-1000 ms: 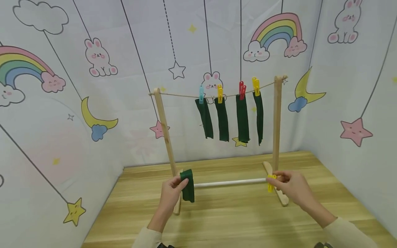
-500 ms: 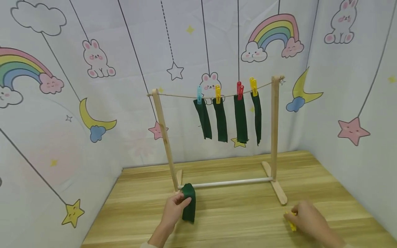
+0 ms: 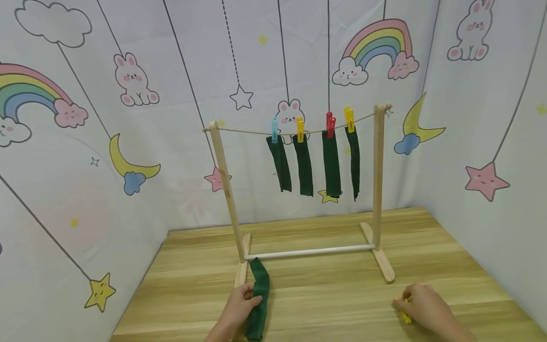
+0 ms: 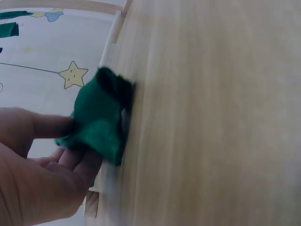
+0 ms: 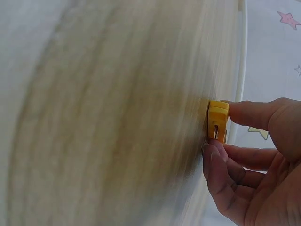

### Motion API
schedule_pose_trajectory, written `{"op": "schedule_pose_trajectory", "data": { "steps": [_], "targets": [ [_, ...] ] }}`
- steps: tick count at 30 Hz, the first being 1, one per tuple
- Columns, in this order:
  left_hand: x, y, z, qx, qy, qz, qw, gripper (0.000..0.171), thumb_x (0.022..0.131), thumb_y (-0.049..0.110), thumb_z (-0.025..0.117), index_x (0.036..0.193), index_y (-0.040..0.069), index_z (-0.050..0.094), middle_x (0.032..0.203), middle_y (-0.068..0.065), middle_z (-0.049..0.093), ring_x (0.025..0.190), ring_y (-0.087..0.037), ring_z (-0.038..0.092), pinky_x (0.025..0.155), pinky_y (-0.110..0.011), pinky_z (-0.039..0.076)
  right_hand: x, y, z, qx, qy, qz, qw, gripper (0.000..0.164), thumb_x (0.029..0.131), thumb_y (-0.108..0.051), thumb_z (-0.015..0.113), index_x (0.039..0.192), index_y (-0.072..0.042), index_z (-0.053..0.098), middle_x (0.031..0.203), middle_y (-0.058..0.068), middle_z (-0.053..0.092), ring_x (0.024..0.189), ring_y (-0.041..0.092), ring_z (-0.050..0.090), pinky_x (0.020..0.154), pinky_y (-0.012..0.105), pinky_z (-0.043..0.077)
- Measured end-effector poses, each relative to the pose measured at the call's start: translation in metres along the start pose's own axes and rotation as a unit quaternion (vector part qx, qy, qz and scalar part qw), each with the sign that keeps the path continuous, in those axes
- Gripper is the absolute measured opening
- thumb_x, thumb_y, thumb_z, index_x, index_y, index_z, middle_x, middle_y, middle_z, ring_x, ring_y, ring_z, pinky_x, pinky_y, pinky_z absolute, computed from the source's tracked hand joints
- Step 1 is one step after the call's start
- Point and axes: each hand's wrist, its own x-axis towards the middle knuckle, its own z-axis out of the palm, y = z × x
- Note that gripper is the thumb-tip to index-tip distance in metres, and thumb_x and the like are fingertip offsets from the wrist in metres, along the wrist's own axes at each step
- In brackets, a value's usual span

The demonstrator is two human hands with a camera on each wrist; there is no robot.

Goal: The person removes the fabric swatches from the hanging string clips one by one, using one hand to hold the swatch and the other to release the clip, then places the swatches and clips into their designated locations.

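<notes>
My left hand [image 3: 238, 306] pinches a dark green cloth strip [image 3: 260, 280] between thumb and fingers, low over the table in front of the rack's left foot. In the left wrist view the green cloth [image 4: 101, 117] bends over right beside the wooden surface. Down at the tabletop on the right, my right hand [image 3: 427, 306] holds a yellow clothespin [image 3: 405, 314] by its two sides. The right wrist view has this yellow clothespin [image 5: 217, 120] between thumb and fingertips, close against the wood.
A wooden rack with a right post [image 3: 378, 180], a white crossbar [image 3: 312, 251] and a string [image 3: 245, 131] stands at the back. Several green strips hang there from blue, yellow and red clothespins [image 3: 331, 126]. A printed cloth backdrop [image 3: 188, 199] surrounds the wooden table [image 3: 325, 304].
Both hands have come down toward the table and nearer me, the right one also further right with its yellow clothespin. The green strip has dropped with the left hand and now stretches out longer.
</notes>
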Motion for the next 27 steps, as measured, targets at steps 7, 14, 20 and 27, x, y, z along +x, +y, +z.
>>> {"op": "schedule_pose_trajectory", "data": {
  "steps": [7, 14, 20, 27],
  "targets": [
    [-0.01, 0.0, 0.003, 0.076, 0.017, 0.002, 0.997, 0.058, 0.09, 0.005, 0.066, 0.139, -0.007, 0.037, 0.112, -0.037, 0.06, 0.085, -0.027, 0.064, 0.069, -0.041, 0.052, 0.001, 0.0, 0.0, -0.001, -0.002, -0.001, 1.0, 0.026, 0.08, -0.026, 0.083, 0.08, -0.002, 0.073, 0.063, -0.002, 0.061, 0.052, 0.012, 0.045, 0.046, 0.027, 0.038],
    [-0.02, 0.001, 0.001, 0.252, 0.036, 0.068, 0.9647, 0.031, 0.09, 0.009, 0.067, 0.12, -0.002, 0.066, 0.058, 0.002, 0.05, 0.047, -0.007, 0.04, 0.043, -0.024, 0.034, 0.003, -0.001, 0.001, -0.007, -0.01, 0.005, 1.0, 0.026, 0.079, -0.026, 0.083, 0.082, -0.003, 0.073, 0.064, -0.002, 0.06, 0.054, 0.014, 0.046, 0.047, 0.028, 0.038],
    [-0.026, 0.004, 0.002, 0.313, 0.037, 0.035, 0.9483, 0.026, 0.092, 0.013, 0.07, 0.112, -0.004, 0.067, 0.084, -0.013, 0.069, 0.064, -0.019, 0.062, 0.053, -0.038, 0.05, 0.004, -0.001, 0.002, -0.007, -0.033, 0.012, 0.999, 0.027, 0.081, -0.028, 0.082, 0.086, -0.003, 0.072, 0.065, -0.004, 0.059, 0.056, 0.015, 0.046, 0.05, 0.031, 0.039],
    [-0.025, 0.006, 0.0, 0.337, 0.04, 0.022, 0.9405, 0.026, 0.09, 0.012, 0.072, 0.109, -0.005, 0.065, 0.083, -0.013, 0.068, 0.059, -0.017, 0.056, 0.05, -0.035, 0.047, 0.005, -0.001, 0.002, -0.008, -0.043, 0.018, 0.999, 0.022, 0.082, -0.024, 0.08, 0.081, -0.006, 0.067, 0.06, -0.003, 0.05, 0.054, 0.015, 0.046, 0.048, 0.028, 0.038]
  ]
}}
